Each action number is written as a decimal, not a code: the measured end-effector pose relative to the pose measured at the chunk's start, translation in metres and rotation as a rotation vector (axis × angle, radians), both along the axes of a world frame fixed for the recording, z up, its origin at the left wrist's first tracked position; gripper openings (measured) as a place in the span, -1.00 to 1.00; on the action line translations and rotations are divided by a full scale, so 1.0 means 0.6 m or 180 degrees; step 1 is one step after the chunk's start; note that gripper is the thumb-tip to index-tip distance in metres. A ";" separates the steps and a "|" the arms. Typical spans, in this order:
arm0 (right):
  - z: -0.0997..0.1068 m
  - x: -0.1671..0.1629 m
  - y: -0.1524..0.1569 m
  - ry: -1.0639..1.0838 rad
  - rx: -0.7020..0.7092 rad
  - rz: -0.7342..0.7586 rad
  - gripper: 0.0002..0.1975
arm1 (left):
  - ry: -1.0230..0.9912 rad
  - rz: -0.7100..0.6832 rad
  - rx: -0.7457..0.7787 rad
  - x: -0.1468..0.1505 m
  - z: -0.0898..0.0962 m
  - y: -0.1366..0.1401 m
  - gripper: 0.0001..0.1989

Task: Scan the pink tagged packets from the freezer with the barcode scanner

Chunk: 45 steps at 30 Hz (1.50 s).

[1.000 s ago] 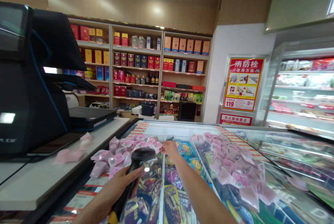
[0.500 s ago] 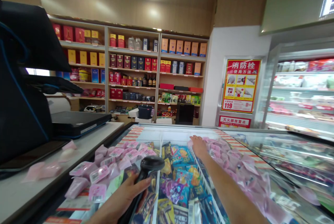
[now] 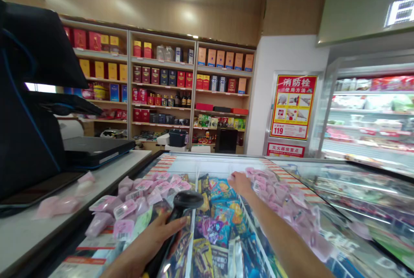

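My left hand [image 3: 160,235] is wrapped round the handle of a black barcode scanner [image 3: 187,199], its head raised over the freezer. At the far end, my right hand [image 3: 239,184] has its fingers curled down beside a pile of small pink packs [image 3: 284,202]; what they hold, if anything, is hidden. Another pile of pink packs [image 3: 126,209], several with barcode labels, lies to the left of the scanner. Between my hands, colourful ice cream wrappers [image 3: 215,226] fill the freezer's wire baskets.
To the left, a white counter [image 3: 19,243] carries a black checkout terminal [image 3: 29,96] and a few loose pink packs [image 3: 58,206]. Shelves of boxed goods [image 3: 161,77] stand behind. A second glass-topped freezer [image 3: 365,191] and an open chiller [image 3: 371,114] are on the right.
My right hand has drawn slightly left and down, away from the right pile, with its fingers more curled. The scanner stays in my left hand almost unmoved. The view has shifted slightly.
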State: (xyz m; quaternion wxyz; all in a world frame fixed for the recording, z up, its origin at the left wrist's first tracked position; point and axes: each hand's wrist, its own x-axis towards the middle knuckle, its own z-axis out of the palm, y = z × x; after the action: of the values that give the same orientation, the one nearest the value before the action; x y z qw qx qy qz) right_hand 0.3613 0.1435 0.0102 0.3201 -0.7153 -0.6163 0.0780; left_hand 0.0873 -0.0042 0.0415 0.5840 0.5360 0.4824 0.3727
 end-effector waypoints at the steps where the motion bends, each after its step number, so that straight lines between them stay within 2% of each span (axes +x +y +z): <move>1: 0.000 -0.007 -0.008 0.0330 -0.0014 -0.0013 -0.77 | -0.0023 0.0001 0.0012 0.000 0.001 -0.005 -0.64; 5: -0.005 -0.041 -0.039 0.1788 -0.0201 0.0163 -0.70 | -0.0126 -0.0093 -0.0039 0.002 0.005 -0.022 -0.67; 9: -0.014 -0.073 -0.062 0.3019 -0.0418 0.0295 -0.77 | -0.0188 -0.0263 -0.0005 0.006 0.005 -0.027 -0.69; 13: -0.018 -0.091 -0.075 0.3806 -0.0488 0.0263 -0.85 | -0.0154 -0.0354 -0.0020 0.008 0.002 -0.029 -0.70; 17: -0.018 -0.104 -0.085 0.4208 -0.0515 0.0303 -0.87 | -0.0122 -0.0325 0.0096 0.004 0.003 -0.038 -0.70; 20: -0.018 -0.114 -0.089 0.4334 -0.0542 0.0333 -0.90 | -0.0050 -0.0345 0.0173 -0.007 0.004 -0.045 -0.69; 24: -0.020 -0.127 -0.091 0.4440 -0.0620 0.0349 -0.83 | 0.0094 -0.0307 0.0182 -0.026 0.004 -0.050 -0.66; 30: -0.021 -0.141 -0.094 0.4467 -0.0611 0.0486 -0.80 | -0.0034 -0.0198 0.0158 -0.030 0.007 -0.057 -0.68; 40: -0.022 -0.155 -0.096 0.3797 -0.0769 0.0483 -0.78 | 0.0051 -0.0307 0.0162 -0.047 0.005 -0.051 -0.68; 45: -0.035 -0.179 -0.086 0.3381 -0.0860 0.0375 -0.81 | 0.0247 -0.0018 0.0100 -0.077 0.011 -0.062 -0.64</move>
State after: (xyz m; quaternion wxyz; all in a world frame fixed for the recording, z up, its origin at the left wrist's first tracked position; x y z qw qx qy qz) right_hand 0.2537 0.0918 -0.0110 0.4876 -0.5766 -0.3934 0.5244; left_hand 0.0413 -0.0415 0.0478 0.5575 0.5606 0.4972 0.3575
